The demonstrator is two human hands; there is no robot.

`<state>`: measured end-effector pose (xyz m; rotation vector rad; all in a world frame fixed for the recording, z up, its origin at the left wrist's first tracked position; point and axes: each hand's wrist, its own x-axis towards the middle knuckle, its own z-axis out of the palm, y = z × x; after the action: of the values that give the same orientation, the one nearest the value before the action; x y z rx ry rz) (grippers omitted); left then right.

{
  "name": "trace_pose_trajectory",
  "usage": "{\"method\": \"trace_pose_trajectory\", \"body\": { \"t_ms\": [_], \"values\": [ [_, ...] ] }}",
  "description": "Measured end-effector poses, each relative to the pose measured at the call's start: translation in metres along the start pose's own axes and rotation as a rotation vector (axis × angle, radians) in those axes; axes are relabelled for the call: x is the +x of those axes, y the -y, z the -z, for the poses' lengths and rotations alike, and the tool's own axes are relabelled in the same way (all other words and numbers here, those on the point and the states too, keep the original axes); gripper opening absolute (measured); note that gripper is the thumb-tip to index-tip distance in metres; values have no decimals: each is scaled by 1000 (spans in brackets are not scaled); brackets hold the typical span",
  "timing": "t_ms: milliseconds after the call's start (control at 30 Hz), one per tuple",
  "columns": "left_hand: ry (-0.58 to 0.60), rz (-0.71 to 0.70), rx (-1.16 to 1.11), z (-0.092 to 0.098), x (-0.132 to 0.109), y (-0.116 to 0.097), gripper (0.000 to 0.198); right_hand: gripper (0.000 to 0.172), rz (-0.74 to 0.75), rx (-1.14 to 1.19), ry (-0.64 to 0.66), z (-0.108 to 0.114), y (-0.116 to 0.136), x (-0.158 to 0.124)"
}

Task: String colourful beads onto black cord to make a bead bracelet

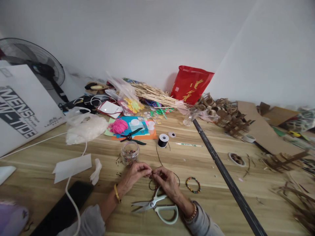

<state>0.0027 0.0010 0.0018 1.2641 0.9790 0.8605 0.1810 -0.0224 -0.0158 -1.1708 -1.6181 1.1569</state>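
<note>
My left hand [137, 173] and my right hand [167, 182] meet over the table with their fingertips pinched together. A small dark thing sits between them, too tiny to make out. Thin black cord [159, 158] runs from a white-rimmed spool [163, 140] down to my right fingers, and a loop of it hangs under the hands. Green-handled scissors [155, 206] lie partly open below my right hand. A clear jar [130, 153] of small coloured beads stands just beyond my left hand. To the right lies a beaded bracelet [193, 185].
Black pliers [133, 136] and pink yarn [118, 126] lie on coloured sheets behind the jar. A long dark strip [227, 175] crosses the table at right, near woven brown pieces [231, 124]. A white cable [71, 195] and dark flat object [64, 209] are at left.
</note>
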Motion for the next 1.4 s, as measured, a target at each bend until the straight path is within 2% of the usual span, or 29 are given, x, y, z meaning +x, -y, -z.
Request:
{"method": "trace_pose_trajectory", "body": {
  "t_ms": [233, 400, 567, 667, 833, 1033, 1100, 1233, 1400],
  "values": [
    [-35, -10, -27, -2, -3, -6, 20, 28, 2, 0, -30, 1, -2, 2],
    [-28, -9, -51, -3, -2, -4, 24, 37, -56, 157, -40, 3, -5, 7],
    [-34, 1, -50, -2, 1, 0, 30, 39, -110, 277, -212, 15, -9, 15],
    [-52, 4, -54, -2, 1, 2, 30, 38, -44, 237, -346, 30, -8, 20],
    [-66, 4, -68, -2, 0, 1, 29, 34, 44, 133, -421, 47, 3, 21],
    [-74, -14, -61, -2, 0, 1, 30, 23, 233, -35, -404, 35, 23, 8],
    [-65, -14, -68, -2, 1, 4, 30, 19, 300, -121, -363, 32, 25, 4],
    [-26, -3, -85, -1, 3, 9, 26, 15, 339, -303, -150, 23, 14, 4],
    [-8, 8, -92, -1, 5, 13, 22, 18, 321, -369, -67, 10, -2, 6]
  ]
}}
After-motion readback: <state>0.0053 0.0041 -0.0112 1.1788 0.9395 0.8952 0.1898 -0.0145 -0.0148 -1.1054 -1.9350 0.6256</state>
